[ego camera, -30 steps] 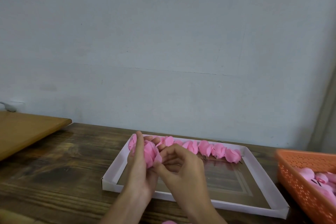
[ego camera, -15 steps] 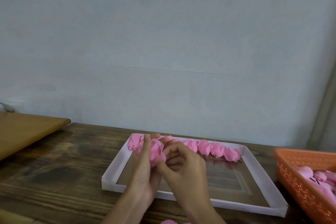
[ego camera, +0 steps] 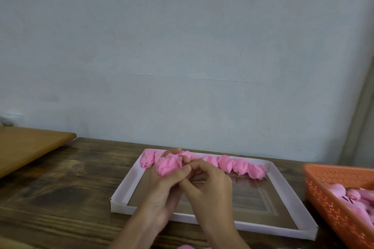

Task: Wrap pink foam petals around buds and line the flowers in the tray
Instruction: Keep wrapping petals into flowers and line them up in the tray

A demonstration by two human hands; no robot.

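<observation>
A dark wooden bench (ego camera: 60, 188) carries a white tray (ego camera: 125, 184) mid-bench and an orange basket (ego camera: 327, 198) of pink foam pieces (ego camera: 352, 196) at its right edge. A row of finished flowers (ego camera: 238, 164) lines the tray's far edge. Over the tray's left half, partly hiding that row, the left hand (ego camera: 162, 194) cups a foam flower (ego camera: 169, 164) with its thumb curled across it. The right hand (ego camera: 210, 190) has its curled fingers closed on the flower's right side.
</observation>
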